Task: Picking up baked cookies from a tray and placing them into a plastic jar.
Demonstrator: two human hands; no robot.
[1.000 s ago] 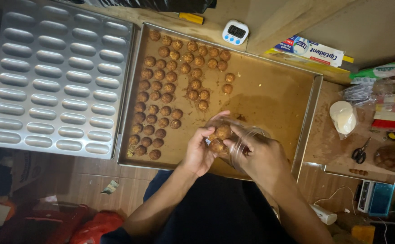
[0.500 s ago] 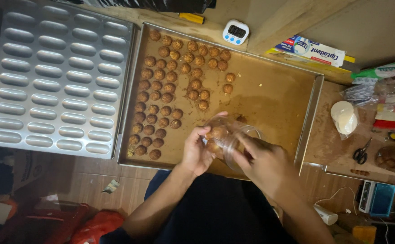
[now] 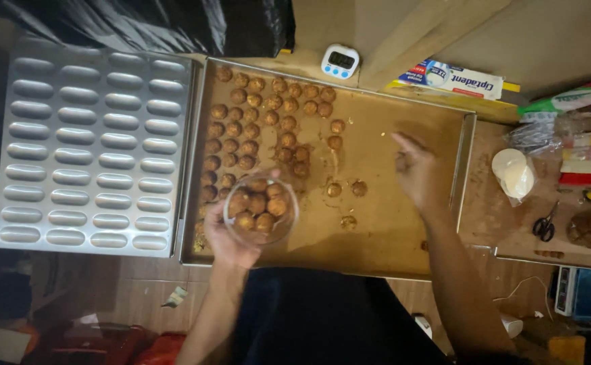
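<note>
Left hand (image 3: pixel 224 236): is gripping a clear round plastic tub (image 3: pixel 260 208), part-filled with small brown baked balls (image 3: pixel 258 204).
Right hand (image 3: pixel 418 169): is hovering loosely open, holding nothing, over the brown-lined metal baking tray (image 3: pixel 390 230).
Left to gather: many balls are lying in rows (image 3: pixel 255 125) on the tray's far left; three strays (image 3: pixel 347 196) are sitting near the middle.

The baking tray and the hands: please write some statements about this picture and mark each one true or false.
1. The left hand holds a clear container with brown balls inside. True.
2. The right hand grips the scissors. False: the scissors lie on the table to the right of the tray, and the right hand hangs over the tray, apart from them.
3. Most balls on the tray lie in its left half. True.
4. The mould pan on the left is full of balls. False: its oval hollows are empty.
5. A white timer sits beyond the far edge of the tray. True.
</note>
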